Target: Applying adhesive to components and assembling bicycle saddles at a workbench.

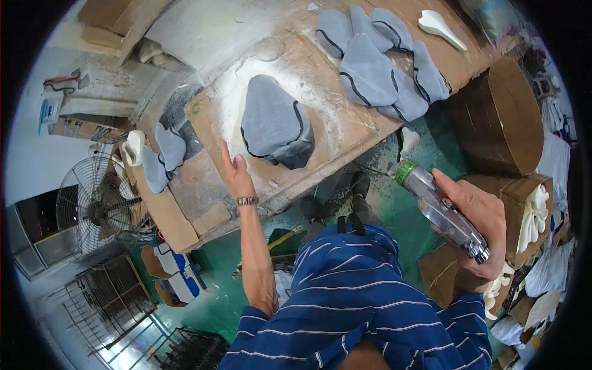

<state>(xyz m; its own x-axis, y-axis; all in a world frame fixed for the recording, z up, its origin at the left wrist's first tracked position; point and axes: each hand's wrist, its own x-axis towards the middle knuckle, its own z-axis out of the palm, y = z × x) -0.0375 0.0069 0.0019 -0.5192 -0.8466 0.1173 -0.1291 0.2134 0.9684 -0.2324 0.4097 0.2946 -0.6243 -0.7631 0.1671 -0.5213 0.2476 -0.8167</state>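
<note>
My right hand (478, 216), at the right, is wrapped round a pistol-shaped tool (441, 209) with a grey metallic body and a green collar. A thin dark rod extends from its front end toward the table. My left hand (237, 176) is held up with its fingers stretched out and nothing in it. It is beside the near left edge of a grey, teardrop-shaped fabric piece (271, 117) with black trim. I cannot tell whether they touch. The grey piece sits on a cardboard-covered table (345, 142) dusted with white powder.
Several similar grey pieces (370, 68) are piled at the far right, near a white spoon-shaped piece (441, 28). More grey pieces (169, 145) lie at the left. A large fan (95, 209) stands at the left. Cardboard boxes (509, 117), one holding white pieces (535, 216), are at the right.
</note>
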